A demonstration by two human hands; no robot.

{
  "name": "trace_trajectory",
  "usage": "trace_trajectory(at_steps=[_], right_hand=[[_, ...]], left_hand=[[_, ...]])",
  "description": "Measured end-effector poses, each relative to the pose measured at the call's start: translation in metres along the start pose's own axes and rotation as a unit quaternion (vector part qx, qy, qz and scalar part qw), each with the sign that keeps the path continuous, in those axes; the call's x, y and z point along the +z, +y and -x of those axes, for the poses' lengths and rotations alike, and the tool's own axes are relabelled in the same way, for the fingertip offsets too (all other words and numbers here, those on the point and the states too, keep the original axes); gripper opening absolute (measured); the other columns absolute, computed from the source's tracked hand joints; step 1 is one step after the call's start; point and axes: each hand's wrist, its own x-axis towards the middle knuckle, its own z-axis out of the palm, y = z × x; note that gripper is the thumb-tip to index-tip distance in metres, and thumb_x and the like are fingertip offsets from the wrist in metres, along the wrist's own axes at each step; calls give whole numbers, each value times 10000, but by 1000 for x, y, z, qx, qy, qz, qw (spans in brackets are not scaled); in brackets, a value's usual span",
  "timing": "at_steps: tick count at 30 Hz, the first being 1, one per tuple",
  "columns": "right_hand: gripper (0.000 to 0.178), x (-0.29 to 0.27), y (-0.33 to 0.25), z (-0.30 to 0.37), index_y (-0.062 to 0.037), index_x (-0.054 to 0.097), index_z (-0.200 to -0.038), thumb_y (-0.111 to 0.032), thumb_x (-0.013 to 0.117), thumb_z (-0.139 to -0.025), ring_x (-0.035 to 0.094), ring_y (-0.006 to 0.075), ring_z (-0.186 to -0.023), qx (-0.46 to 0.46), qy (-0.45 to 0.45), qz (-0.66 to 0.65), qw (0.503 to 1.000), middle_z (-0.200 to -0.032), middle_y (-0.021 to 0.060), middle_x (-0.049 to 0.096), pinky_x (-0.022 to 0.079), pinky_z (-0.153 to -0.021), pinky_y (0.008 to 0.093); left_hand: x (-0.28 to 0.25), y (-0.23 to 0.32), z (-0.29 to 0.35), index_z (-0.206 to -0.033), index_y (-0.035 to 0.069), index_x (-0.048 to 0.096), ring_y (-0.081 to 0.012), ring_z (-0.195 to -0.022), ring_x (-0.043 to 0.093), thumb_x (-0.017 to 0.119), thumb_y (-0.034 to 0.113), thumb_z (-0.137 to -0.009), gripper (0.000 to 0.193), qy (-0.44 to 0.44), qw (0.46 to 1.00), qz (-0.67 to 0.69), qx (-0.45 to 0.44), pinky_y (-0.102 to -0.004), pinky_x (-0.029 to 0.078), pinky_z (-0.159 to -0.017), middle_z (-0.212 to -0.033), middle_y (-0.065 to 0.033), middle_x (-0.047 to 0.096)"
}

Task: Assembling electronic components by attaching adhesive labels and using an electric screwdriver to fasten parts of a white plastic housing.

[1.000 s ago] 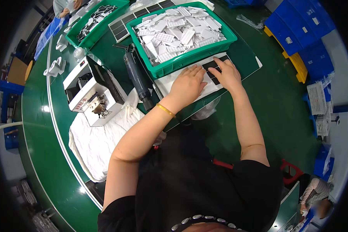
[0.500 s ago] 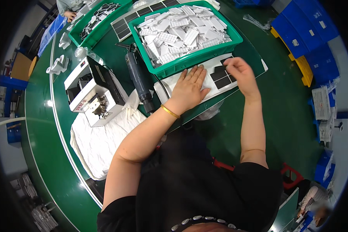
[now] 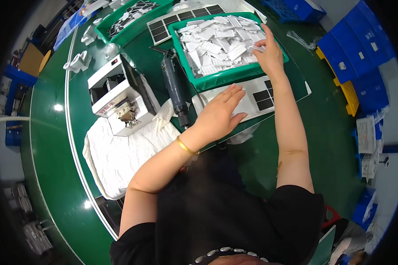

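Observation:
My left hand [image 3: 219, 115] is stretched out flat, palm down, over a white backing sheet [image 3: 247, 104] at the table's front edge. Its fingers lie side by side and hold nothing. On the right part of that sheet are black rectangular stickers [image 3: 264, 100]. My right hand [image 3: 271, 55] is over the right side of a green bin [image 3: 234, 78] heaped with white slatted plastic parts [image 3: 214, 46]. Thumb and a finger close about one white plastic part [image 3: 257, 48], while the index finger points up and away.
Left of the bin lies a dark electric screwdriver [image 3: 174, 90]. Beside it stands a white machine [image 3: 124, 99] on white cloth [image 3: 119, 159]. A second green bin [image 3: 124, 39] and a black-panelled sheet [image 3: 159, 33] are farther back. Blue bins [image 3: 356, 39] stand at right.
My right hand has gone from the black stickers up and forward to the bin's parts. My left hand stays over the sheet, its thumb out. The whole view has shifted slightly.

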Motion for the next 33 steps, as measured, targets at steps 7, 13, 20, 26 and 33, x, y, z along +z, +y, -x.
trace_trajectory(at_steps=[7, 13, 20, 26, 33], right_hand=[[707, 9, -40, 17, -115, 343, -1442, -16, 681, -829, 645, 172, -939, -8, 25, -216, 976, -965, 84, 689, 498, -875, 305], [660, 31, -61, 18, -70, 298, -1461, 1, 606, -881, 649, 178, -988, -5, -117, -334, 935, -1083, 120, 691, 476, -896, 281], [744, 38, -97, 32, -144, 335, -1462, -83, 695, -813, 656, 243, -1012, -12, -171, -137, 976, -1067, 137, 698, 479, -887, 331], [784, 46, -105, 31, -131, 344, -1454, -97, 731, -773, 645, 288, -1040, 43, -144, -36, 988, -1126, 218, 652, 487, -885, 346], [778, 45, -86, 30, -75, 277, -1471, -20, 676, -805, 630, 239, -1056, 37, -62, -200, 977, -1149, 220, 641, 481, -901, 309]], left_hand=[[-32, -7, 32, -1208, 10, 590, -300, -968, 651, 707, 180, -846, 417, 108, 966, 175, -156, -365, 519, -849, -1111, -187, 651], [-41, -10, 59, -1195, -8, 597, -258, -956, 654, 697, 179, -859, 398, 129, 951, 231, -162, -338, 513, -854, -1079, -174, 658], [-59, -11, 93, -1212, -19, 576, -252, -1038, 649, 676, 151, -884, 383, 150, 936, 260, -183, -333, 514, -903, -1137, -168, 650], [-64, -10, 111, -1235, -16, 565, -226, -1088, 622, 675, 136, -891, 392, 138, 929, 279, -201, -334, 490, -949, -1182, -146, 635], [-73, -10, 119, -1217, -37, 570, -265, -1080, 638, 677, 142, -887, 390, 177, 919, 292, -200, -351, 495, -953, -1186, -173, 638]])
